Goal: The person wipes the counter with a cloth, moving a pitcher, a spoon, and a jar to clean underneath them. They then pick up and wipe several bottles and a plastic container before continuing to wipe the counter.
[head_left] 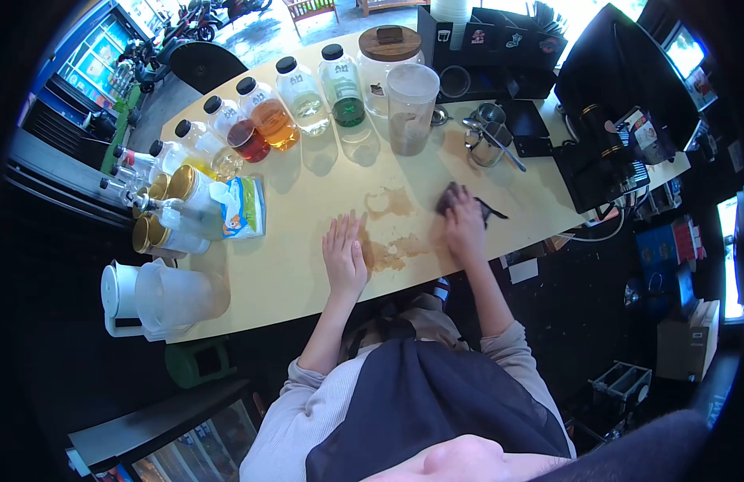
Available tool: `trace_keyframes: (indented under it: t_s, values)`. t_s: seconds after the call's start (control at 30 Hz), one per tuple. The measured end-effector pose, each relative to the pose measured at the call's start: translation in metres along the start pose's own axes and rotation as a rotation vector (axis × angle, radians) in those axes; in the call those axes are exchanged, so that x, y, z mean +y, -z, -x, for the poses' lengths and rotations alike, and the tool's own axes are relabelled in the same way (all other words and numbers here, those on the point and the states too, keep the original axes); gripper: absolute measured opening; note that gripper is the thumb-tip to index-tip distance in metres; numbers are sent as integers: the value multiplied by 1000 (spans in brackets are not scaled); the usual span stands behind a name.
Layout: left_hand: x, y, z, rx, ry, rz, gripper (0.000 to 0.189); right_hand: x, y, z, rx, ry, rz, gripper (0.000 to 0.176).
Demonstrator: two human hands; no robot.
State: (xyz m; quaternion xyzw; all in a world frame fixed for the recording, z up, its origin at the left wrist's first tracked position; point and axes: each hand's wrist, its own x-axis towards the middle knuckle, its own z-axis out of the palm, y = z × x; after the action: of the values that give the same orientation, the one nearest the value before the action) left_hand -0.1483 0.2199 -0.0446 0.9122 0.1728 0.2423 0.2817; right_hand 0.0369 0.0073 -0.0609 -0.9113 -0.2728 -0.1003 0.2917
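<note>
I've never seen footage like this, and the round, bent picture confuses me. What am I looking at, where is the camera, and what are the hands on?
No machine: a person works with bare hands. The picture comes from a wide-angle camera worn on the head, looking down, so the edges bend. The left hand lies flat and open on the counter beside a brown spill. The right hand rests on a dark cloth at the spill's edge. Behind stand a row of bottles with coloured liquids, a clear tub and a metal jug; plastic pitchers stand at the left.
</note>
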Motion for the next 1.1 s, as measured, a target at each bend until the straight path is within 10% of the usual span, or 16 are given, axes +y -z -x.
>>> trace_keyframes:
  t_s: [1.1]
  values:
    - [-30,13,7,73,99,35,47,-8,3,-17,-308,233,-204,44]
